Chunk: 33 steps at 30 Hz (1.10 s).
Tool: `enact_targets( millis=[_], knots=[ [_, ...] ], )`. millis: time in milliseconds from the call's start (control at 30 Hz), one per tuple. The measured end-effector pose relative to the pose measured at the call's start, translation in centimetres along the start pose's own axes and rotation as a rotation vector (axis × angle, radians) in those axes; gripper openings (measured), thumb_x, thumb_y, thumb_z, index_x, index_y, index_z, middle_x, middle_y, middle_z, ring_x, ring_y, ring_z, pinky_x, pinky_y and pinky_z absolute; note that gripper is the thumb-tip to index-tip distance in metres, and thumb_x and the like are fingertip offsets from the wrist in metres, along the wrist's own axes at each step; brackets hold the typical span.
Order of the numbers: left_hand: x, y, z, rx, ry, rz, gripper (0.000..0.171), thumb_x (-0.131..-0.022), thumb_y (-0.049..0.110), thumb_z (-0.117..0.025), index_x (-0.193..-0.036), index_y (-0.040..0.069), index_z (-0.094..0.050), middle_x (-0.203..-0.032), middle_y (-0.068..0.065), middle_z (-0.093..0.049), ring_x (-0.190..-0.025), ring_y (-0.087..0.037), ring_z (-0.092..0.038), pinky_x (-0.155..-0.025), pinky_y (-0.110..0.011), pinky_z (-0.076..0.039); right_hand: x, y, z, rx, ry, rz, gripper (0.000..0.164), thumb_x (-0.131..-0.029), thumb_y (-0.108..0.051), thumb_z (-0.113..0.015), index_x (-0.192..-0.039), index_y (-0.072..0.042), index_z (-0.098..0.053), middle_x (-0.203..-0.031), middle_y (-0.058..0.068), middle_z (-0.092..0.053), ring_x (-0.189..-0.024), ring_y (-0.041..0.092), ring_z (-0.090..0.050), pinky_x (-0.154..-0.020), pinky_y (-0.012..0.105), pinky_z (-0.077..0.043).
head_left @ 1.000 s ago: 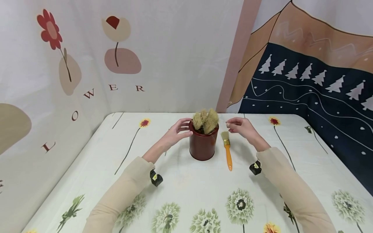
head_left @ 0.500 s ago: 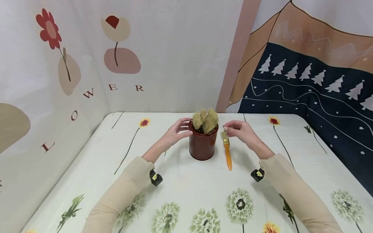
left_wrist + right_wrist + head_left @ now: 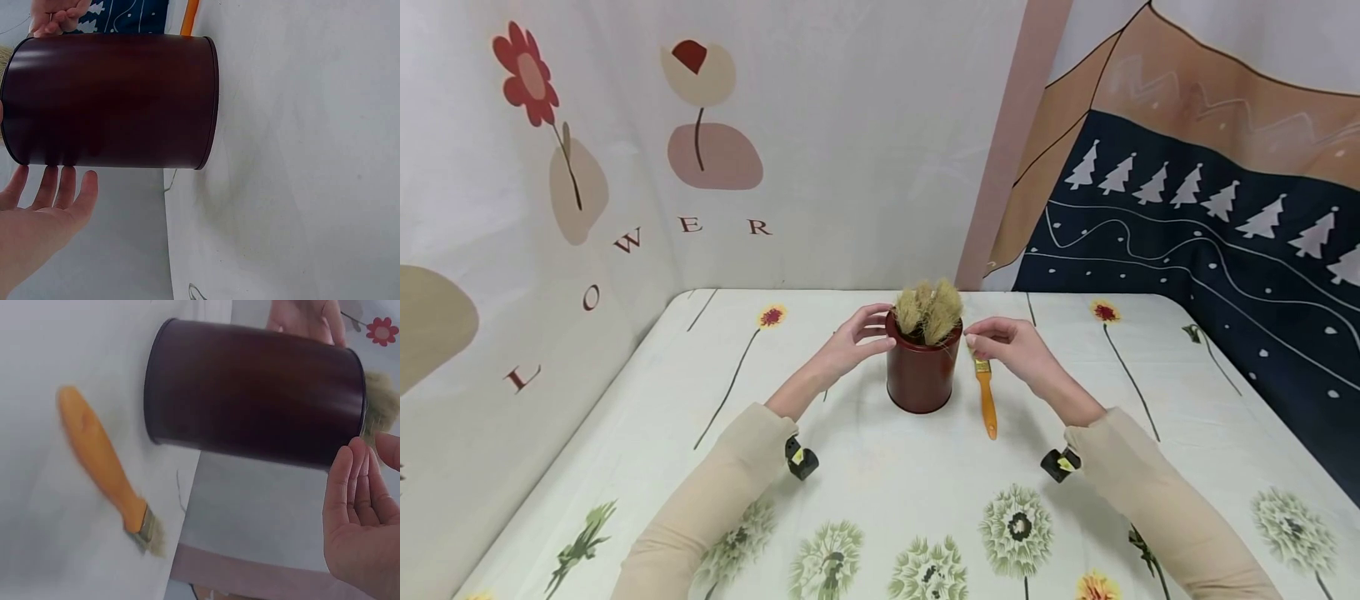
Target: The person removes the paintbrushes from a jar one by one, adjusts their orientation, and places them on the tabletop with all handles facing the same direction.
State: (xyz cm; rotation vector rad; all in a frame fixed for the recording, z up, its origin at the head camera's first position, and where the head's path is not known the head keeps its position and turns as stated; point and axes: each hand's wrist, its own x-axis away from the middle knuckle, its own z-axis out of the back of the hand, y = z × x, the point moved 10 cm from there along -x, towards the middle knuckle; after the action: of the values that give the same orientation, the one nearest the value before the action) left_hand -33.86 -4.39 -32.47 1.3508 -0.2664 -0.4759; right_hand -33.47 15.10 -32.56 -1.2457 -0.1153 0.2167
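A dark red cylindrical can (image 3: 919, 379) stands upright on the table, with several bushy tan fibre tufts (image 3: 942, 315) rising from its top. At its left side my left hand (image 3: 850, 343) touches the can; the fingertips meet the wall near the rim and the thumb lies at the front. My right hand (image 3: 1011, 346) is at the can's right rim, fingers bent and thumb a little apart; the right wrist view shows nothing between them. Below that hand lies a flat paintbrush (image 3: 987, 404) with an orange handle, its bristles partly covered by the fingers.
A white flower-printed cloth (image 3: 880, 483) covers the table. Behind it hangs a pale printed curtain (image 3: 850, 167), and a dark blue tree-patterned one (image 3: 1150, 225) closes off the right.
My right hand has moved left, over the paintbrush's bristles and up to the can's rim. The left hand, can and paintbrush have stayed in place.
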Motion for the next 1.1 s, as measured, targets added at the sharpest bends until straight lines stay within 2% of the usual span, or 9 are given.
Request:
enact_targets(
  millis=[100,300,433,600,767,933,1100],
  knots=[
    [0.1,0.1,0.0,-0.003,0.001,0.000,0.055,-0.087,0.012,-0.057,-0.135,0.009,-0.030,-0.130,-0.016,-0.035,-0.119,-0.029,-0.034,-0.094,-0.041,-0.033,0.2,-0.5,-0.2,-0.001,0.014,0.023,0.030,-0.085,-0.018,-0.060,-0.105,0.004,-0.058,-0.095,0.013,-0.060,-0.081,0.024,-0.058,-0.078,0.037,-0.047],
    [0.0,-0.1,0.0,-0.004,-0.001,0.002,0.055,-0.087,0.012,-0.057,-0.135,0.009,-0.030,-0.130,-0.016,-0.035,-0.119,-0.029,-0.034,-0.094,-0.041,-0.033,0.7,-1.5,-0.7,0.010,0.065,0.071,0.032,-0.083,-0.024,-0.063,-0.104,0.000,-0.061,-0.095,0.013,-0.061,-0.082,0.029,-0.059,-0.074,0.034,-0.049],
    [-0.6,-1.3,0.3,0.015,0.002,-0.001,0.056,-0.086,0.013,-0.058,-0.135,0.011,-0.031,-0.130,-0.015,-0.035,-0.118,-0.028,-0.034,-0.094,-0.042,-0.033,1.2,-2.2,-1.1,0.012,0.113,0.105,0.033,-0.083,-0.026,-0.063,-0.104,-0.002,-0.062,-0.091,0.013,-0.061,-0.080,0.031,-0.058,-0.069,0.029,-0.049],
    [-1.2,-2.5,0.7,0.011,0.013,-0.011,0.055,-0.085,0.017,-0.060,-0.134,0.016,-0.033,-0.129,-0.011,-0.037,-0.117,-0.024,-0.036,-0.093,-0.041,-0.034,1.6,-2.9,-1.5,-0.013,0.168,0.127,0.034,-0.083,-0.025,-0.063,-0.106,-0.001,-0.061,-0.085,0.011,-0.061,-0.074,0.024,-0.058,-0.065,0.027,-0.048],
    [-1.2,-2.5,0.7,0.000,0.018,-0.025,0.056,-0.085,0.022,-0.061,-0.133,0.018,-0.034,-0.128,-0.009,-0.038,-0.116,-0.023,-0.037,-0.092,-0.040,-0.035,1.6,-3.1,-2.0,-0.008,0.191,0.135,0.037,-0.081,-0.027,-0.065,-0.108,-0.002,-0.059,-0.086,0.010,-0.060,-0.072,0.018,-0.057,-0.065,0.028,-0.048],
    [-1.2,-2.5,0.7,-0.007,0.023,-0.029,0.056,-0.084,0.026,-0.062,-0.132,0.020,-0.035,-0.127,-0.008,-0.039,-0.116,-0.023,-0.037,-0.092,-0.040,-0.036,1.5,-3.2,-2.3,0.060,0.223,0.137,0.045,-0.078,-0.033,-0.066,-0.110,-0.003,-0.058,-0.087,0.008,-0.059,-0.075,0.019,-0.055,-0.066,0.028,-0.048],
    [-1.2,-2.4,0.7,0.001,0.019,-0.031,0.055,-0.084,0.022,-0.061,-0.133,0.019,-0.034,-0.128,-0.009,-0.039,-0.117,-0.023,-0.037,-0.092,-0.040,-0.035,1.2,-3.4,-2.2,0.097,0.272,0.156,0.040,-0.077,-0.032,-0.068,-0.103,-0.003,-0.059,-0.083,0.007,-0.058,-0.074,0.018,-0.053,-0.066,0.029,-0.046]
  ],
)
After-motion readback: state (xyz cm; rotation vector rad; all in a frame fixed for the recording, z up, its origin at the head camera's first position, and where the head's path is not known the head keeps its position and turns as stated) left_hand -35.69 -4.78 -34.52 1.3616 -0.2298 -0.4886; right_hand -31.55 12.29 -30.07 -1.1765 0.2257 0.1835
